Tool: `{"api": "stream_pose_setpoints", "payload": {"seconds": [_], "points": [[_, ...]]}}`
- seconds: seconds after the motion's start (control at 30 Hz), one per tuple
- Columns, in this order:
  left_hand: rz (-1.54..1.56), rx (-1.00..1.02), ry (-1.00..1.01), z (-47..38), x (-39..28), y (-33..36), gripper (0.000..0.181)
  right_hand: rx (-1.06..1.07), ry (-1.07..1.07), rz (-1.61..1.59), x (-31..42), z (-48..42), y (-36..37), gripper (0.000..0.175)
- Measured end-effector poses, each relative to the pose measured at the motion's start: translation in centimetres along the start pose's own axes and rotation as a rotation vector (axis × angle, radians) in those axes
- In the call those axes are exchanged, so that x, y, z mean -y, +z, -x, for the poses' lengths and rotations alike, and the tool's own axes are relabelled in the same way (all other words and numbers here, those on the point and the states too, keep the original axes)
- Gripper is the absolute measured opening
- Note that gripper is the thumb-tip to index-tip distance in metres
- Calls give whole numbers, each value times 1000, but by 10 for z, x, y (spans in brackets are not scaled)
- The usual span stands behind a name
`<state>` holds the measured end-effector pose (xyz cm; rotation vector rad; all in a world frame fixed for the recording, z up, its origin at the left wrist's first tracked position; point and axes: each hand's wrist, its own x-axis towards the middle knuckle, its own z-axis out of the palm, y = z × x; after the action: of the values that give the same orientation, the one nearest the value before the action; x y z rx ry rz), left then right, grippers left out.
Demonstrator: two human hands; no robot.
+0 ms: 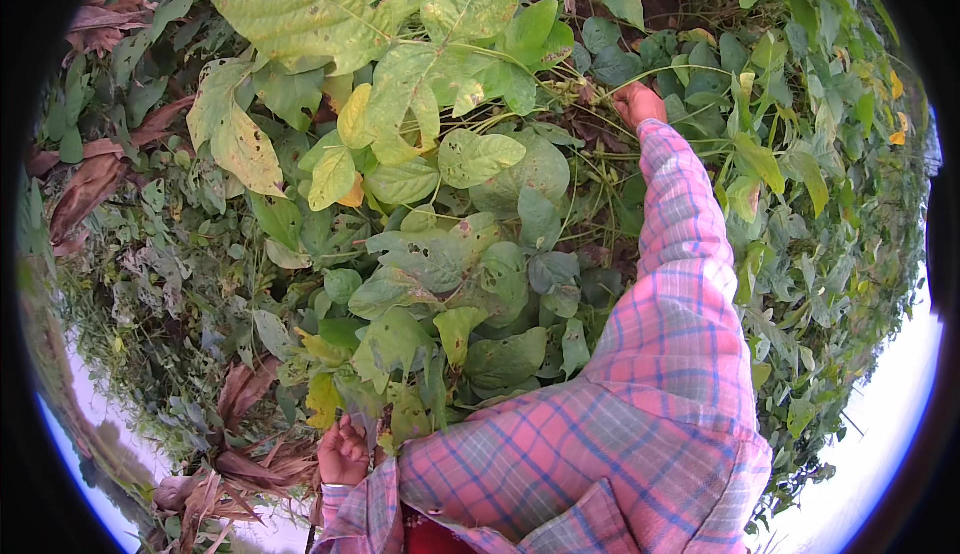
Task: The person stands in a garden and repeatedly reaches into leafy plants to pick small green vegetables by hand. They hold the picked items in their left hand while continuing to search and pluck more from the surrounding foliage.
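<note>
My right hand (639, 104) reaches far forward into the bean plants, at the end of a plaid sleeve. Its fingers are curled at thin green stems (592, 96); whether they grip one is hidden. My left hand (343, 450) is low at the left, close to my body, with bent fingers beside a yellow-green leaf (324, 401); what lies between the fingers cannot be made out. Between the hands spread broad bean leaves (427, 254), green and yellowing, many with holes and brown spots. A cluster of large pale leaves (442, 66) stands high, left of my right hand.
Dry brown corn leaves (255, 471) lie beside my left hand, and others (86, 186) hang at the far left. Dense leafy plants (817, 201) rise along the right side. Tangled stems and low weeds (172, 254) cover the left.
</note>
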<state>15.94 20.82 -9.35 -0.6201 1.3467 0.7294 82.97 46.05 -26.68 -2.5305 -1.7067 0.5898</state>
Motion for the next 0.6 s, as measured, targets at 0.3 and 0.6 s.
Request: {"api": "stream_pose_setpoints", "payload": {"seconds": [0.3, 0.6], "points": [[15, 61, -50, -7, -5, 14, 25, 397, 125, -781, -129, -54, 94, 35], [-15, 53, -36, -2, -2, 17, 24, 454, -15, -317, -66, -35, 59, 28]]}}
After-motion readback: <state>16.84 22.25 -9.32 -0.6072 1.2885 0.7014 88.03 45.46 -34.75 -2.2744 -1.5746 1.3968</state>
